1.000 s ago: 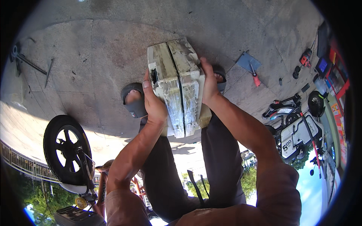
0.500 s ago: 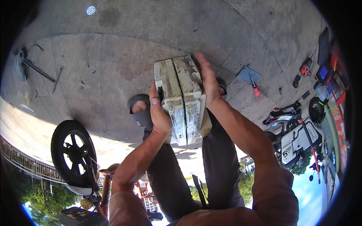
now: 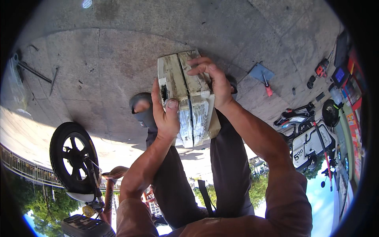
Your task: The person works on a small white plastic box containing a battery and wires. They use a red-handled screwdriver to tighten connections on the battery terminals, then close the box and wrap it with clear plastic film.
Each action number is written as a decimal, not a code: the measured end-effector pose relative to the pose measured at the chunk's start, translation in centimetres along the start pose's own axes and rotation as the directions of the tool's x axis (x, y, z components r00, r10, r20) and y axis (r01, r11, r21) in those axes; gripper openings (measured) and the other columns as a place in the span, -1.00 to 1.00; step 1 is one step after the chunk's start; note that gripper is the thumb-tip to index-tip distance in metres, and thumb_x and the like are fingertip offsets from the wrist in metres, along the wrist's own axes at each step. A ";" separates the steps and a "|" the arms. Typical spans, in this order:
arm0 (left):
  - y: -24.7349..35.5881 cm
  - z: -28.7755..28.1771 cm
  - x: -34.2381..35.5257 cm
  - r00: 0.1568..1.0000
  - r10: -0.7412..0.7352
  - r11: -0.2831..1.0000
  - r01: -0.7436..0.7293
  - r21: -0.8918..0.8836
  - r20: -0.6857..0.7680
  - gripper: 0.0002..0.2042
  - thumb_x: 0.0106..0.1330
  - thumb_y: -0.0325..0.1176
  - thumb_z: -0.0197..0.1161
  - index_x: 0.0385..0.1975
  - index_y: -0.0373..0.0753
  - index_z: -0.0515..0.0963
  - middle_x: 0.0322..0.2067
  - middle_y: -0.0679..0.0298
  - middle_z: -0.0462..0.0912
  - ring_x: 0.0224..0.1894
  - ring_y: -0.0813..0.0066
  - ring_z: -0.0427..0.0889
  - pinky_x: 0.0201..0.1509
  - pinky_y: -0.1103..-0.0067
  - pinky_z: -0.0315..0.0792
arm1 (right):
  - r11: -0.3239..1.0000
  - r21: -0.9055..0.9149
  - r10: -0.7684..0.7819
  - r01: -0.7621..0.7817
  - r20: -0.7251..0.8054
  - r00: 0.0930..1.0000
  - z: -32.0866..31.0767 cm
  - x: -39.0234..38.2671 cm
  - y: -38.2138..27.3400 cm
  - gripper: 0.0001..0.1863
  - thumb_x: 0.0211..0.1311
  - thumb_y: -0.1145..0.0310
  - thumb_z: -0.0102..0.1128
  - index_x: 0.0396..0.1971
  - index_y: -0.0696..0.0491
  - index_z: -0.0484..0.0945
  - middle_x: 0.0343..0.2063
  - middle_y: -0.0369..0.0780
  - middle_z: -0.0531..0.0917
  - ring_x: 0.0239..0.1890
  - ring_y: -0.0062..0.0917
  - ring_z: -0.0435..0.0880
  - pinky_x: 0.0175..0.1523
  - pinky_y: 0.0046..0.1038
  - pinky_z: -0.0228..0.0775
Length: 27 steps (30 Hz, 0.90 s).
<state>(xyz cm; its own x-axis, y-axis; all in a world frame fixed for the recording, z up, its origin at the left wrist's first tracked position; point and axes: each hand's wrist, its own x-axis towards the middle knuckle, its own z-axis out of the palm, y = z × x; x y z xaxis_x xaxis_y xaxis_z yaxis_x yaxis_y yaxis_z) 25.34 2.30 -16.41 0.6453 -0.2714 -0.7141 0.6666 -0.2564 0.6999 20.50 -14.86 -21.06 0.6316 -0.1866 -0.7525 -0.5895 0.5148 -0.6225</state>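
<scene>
A bulky, grimy off-white block (image 3: 184, 122) sits between my hands, in front of my knees. A dark seam runs lengthwise down its middle, and shiny clear tape covers its nearer part. My left hand (image 3: 166, 118) grips its left side, thumb bent onto the near face, beside a dark slot in the block's wall. From the right, my right hand (image 3: 219, 87) holds the other side, with fingers curled over the far upper face. The block's underside is hidden, so I cannot tell what it rests on.
A screwdriver with a red handle (image 3: 269, 91) lies by a blue-grey plate (image 3: 260, 72) on the paved ground (image 3: 118, 59). Metal rods (image 3: 35, 72) lie at left. A spoked wheel (image 3: 74, 156) stands lower left. At right are a red drill (image 3: 321, 68) and a white electric scooter (image 3: 312, 146).
My right hand's fingers have moved from straight along the block's side to curled over its top. My left thumb has shifted onto the near face. The view has shifted slightly.
</scene>
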 end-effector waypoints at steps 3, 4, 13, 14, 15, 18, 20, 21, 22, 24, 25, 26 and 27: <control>0.2 0.5 0.1 0.999 0.038 0.999 -0.039 -0.019 -0.039 -0.29 0.47 -0.10 0.01 0.48 -0.43 0.04 0.36 0.01 0.29 0.34 0.31 0.32 0.44 0.40 0.13 | 1.000 -0.027 -0.015 0.016 0.012 1.000 0.0 -0.2 -0.4 -0.34 0.47 -0.05 -0.33 -0.26 0.21 0.67 0.13 -0.20 0.51 0.24 -0.46 0.41 0.40 -0.38 0.10; 0.2 0.5 0.5 0.995 0.076 0.997 -0.075 0.018 -0.064 -0.24 0.45 -0.03 0.09 0.49 -0.41 0.05 0.38 -0.02 0.27 0.34 0.28 0.32 0.44 0.38 0.13 | 0.999 -0.033 0.000 0.000 0.020 1.000 0.0 0.1 -0.5 -0.34 0.47 -0.03 -0.34 -0.26 0.22 0.66 0.13 -0.21 0.51 0.24 -0.46 0.41 0.40 -0.38 0.11; 3.9 1.7 -0.2 0.957 0.287 0.651 -0.232 0.723 0.049 0.38 -0.33 0.02 0.75 0.46 -0.40 -0.08 0.40 -0.46 -0.12 0.45 -0.39 0.06 0.42 0.08 0.23 | 0.972 -0.201 -0.117 0.123 0.039 0.992 -1.0 0.9 0.3 -0.47 0.44 0.12 -0.32 -0.22 0.19 0.62 0.07 -0.13 0.57 0.23 -0.38 0.45 0.42 -0.32 0.12; 4.2 2.3 -0.6 0.964 0.262 0.648 -0.208 0.733 0.043 0.39 -0.34 0.01 0.76 0.46 -0.40 -0.11 0.40 -0.43 -0.13 0.44 -0.37 0.06 0.43 0.07 0.18 | 0.973 -0.196 -0.113 0.119 0.040 0.993 -1.1 1.0 0.4 -0.48 0.44 0.12 -0.31 -0.21 0.19 0.62 0.07 -0.13 0.58 0.23 -0.37 0.45 0.42 -0.32 0.11; 4.4 2.7 -0.8 0.971 0.236 0.645 -0.184 0.742 0.035 0.41 -0.34 0.00 0.77 0.46 -0.41 -0.13 0.40 -0.40 -0.13 0.43 -0.35 0.05 0.44 0.06 0.14 | 0.975 -0.192 -0.109 0.115 0.041 0.993 -1.0 1.1 0.5 -0.49 0.43 0.13 -0.30 -0.21 0.18 0.62 0.06 -0.12 0.58 0.22 -0.36 0.45 0.42 -0.32 0.11; 4.7 3.8 -1.5 0.977 0.212 0.624 -0.130 0.770 -0.006 0.43 -0.39 -0.06 0.78 0.46 -0.40 -0.16 0.40 -0.38 -0.12 0.41 -0.37 0.06 0.44 0.02 0.09 | 0.961 -0.232 -0.138 0.151 0.071 0.988 -1.2 1.4 0.6 -0.51 0.42 0.15 -0.27 -0.18 0.18 0.62 0.04 -0.11 0.59 0.22 -0.35 0.45 0.42 -0.32 0.11; 4.6 4.5 -2.0 0.976 0.215 0.603 -0.097 0.792 -0.044 0.44 -0.42 -0.11 0.79 0.47 -0.39 -0.15 0.39 -0.38 -0.11 0.39 -0.41 0.06 0.43 -0.02 0.08 | 0.942 -0.283 -0.159 0.182 0.104 0.982 -1.4 1.6 0.4 -0.52 0.43 0.15 -0.26 -0.16 0.17 0.62 0.03 -0.11 0.59 0.23 -0.35 0.45 0.41 -0.33 0.12; 4.5 5.5 -3.0 0.984 0.176 0.460 -0.055 0.886 -0.030 0.36 -0.42 -0.12 0.77 0.46 -0.30 -0.05 0.38 -0.33 -0.05 0.33 -0.34 0.16 0.34 0.00 0.17 | 0.930 -0.312 -0.162 0.192 0.121 0.979 -1.4 1.7 0.2 -0.52 0.44 0.14 -0.25 -0.15 0.16 0.63 0.02 -0.11 0.60 0.23 -0.35 0.44 0.40 -0.33 0.12; 4.4 5.7 -2.9 0.980 0.193 0.463 -0.045 0.885 -0.051 0.32 -0.41 -0.12 0.75 0.44 -0.28 -0.01 0.37 -0.30 -0.02 0.30 -0.33 0.19 0.31 0.00 0.19 | 0.918 -0.340 -0.165 0.203 0.138 0.977 -1.4 1.8 0.0 -0.52 0.46 0.13 -0.25 -0.14 0.16 0.63 0.02 -0.11 0.60 0.23 -0.36 0.44 0.40 -0.33 0.13; 4.1 5.9 -2.7 0.975 0.212 0.463 -0.035 0.886 -0.072 0.25 -0.38 -0.12 0.73 0.42 -0.23 0.06 0.36 -0.26 0.03 0.25 -0.30 0.23 0.26 0.00 0.22 | 0.919 -0.359 -0.121 0.162 0.135 0.984 -1.5 2.5 -0.7 -0.45 0.51 0.03 -0.28 -0.15 0.15 0.63 -0.05 -0.13 0.64 0.14 -0.37 0.51 0.35 -0.32 0.19; 4.3 5.8 -2.7 0.973 0.218 0.483 -0.036 0.875 -0.080 0.17 -0.34 -0.14 0.70 0.38 -0.23 0.12 0.34 -0.24 0.07 0.22 -0.30 0.24 0.24 -0.01 0.22 | 0.919 -0.369 -0.099 0.141 0.131 0.986 -1.6 3.5 -1.1 -0.41 0.53 -0.02 -0.30 -0.15 0.14 0.64 -0.09 -0.14 0.66 0.09 -0.37 0.55 0.33 -0.31 0.23; 4.4 5.8 -2.8 0.974 0.213 0.483 -0.033 0.875 -0.080 0.16 -0.34 -0.14 0.69 0.37 -0.23 0.13 0.34 -0.24 0.08 0.22 -0.30 0.24 0.24 -0.01 0.22 | 0.919 -0.376 -0.080 0.123 0.128 0.989 -1.7 4.6 -1.4 -0.38 0.56 -0.08 -0.32 -0.15 0.14 0.64 -0.12 -0.15 0.68 0.04 -0.38 0.58 0.31 -0.31 0.26; 4.4 5.8 -2.7 0.974 0.211 0.484 -0.036 0.874 -0.077 0.15 -0.34 -0.14 0.69 0.37 -0.23 0.13 0.34 -0.24 0.08 0.22 -0.30 0.25 0.24 -0.01 0.22 | 0.961 -0.246 -0.119 0.124 0.035 0.992 -2.0 6.5 -1.4 -0.35 0.55 -0.11 -0.31 -0.19 0.15 0.63 -0.17 -0.15 0.70 -0.02 -0.38 0.61 0.28 -0.29 0.30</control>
<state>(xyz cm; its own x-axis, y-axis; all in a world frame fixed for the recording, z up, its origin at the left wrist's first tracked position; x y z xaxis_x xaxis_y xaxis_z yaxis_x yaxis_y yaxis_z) 24.36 -3.49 -11.27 0.7983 -0.2472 -0.5492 -0.0263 -0.9253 0.3783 24.44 -18.48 -25.50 0.7144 -0.2171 -0.6652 -0.6122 0.2664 -0.7444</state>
